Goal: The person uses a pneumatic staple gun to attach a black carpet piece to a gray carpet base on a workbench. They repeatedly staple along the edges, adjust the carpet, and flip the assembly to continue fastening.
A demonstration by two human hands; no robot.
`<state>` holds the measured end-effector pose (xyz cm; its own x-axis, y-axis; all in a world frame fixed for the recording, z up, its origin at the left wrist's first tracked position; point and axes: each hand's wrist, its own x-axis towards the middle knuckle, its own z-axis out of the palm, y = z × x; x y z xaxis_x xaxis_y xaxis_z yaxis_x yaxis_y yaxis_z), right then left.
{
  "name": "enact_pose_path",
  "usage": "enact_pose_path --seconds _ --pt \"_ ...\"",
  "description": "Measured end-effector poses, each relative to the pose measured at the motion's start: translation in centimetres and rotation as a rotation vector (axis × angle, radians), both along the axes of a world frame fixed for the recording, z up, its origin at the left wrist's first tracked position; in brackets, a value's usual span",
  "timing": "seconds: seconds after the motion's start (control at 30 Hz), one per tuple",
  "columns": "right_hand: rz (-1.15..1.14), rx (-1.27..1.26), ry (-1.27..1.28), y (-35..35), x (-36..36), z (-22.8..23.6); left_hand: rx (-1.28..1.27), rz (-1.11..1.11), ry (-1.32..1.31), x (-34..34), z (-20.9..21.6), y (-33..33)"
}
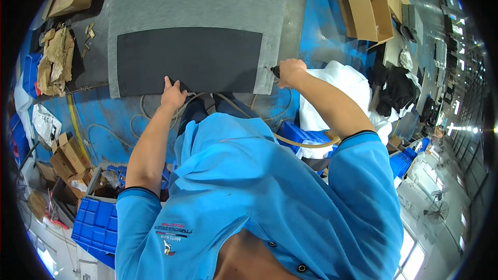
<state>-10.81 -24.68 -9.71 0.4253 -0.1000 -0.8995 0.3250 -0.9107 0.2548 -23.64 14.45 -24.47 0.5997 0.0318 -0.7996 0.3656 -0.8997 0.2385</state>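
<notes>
A dark, flat rectangular panel (189, 62) lies in front of me on a larger grey felt-like mat (197, 5). My left hand (174, 93) rests at the panel's near edge with its fingers stretched onto the dark surface; it holds nothing. My right hand (292, 72) is wrapped round a small black hand tool (275, 71). The tool's tip points left, over the mat's right margin, a little way from the panel's right edge. Most of the tool is hidden in my fist, so its exact kind is unclear.
A tan hose (306, 144) loops below the worktable's near edge and past my right arm. Small metal pieces (89, 33) and crumpled brown paper (56, 62) lie at left. An open cardboard box (365, 14) stands far right, with white cloth (337, 91) nearer. Blue crates (96, 223) stand lower left.
</notes>
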Motion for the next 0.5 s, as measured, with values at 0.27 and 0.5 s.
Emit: enact_pose_path --seconds 0.27,0.5 --pt "-0.228 0.146 -0.065 -4.8 1.1 3.7 0.024 -0.014 0.01 0.5 1.7 -0.5" --pt "-0.213 0.116 -0.109 -3.5 3.2 3.3 -0.007 -0.011 -0.021 -0.1 0.8 0.4"
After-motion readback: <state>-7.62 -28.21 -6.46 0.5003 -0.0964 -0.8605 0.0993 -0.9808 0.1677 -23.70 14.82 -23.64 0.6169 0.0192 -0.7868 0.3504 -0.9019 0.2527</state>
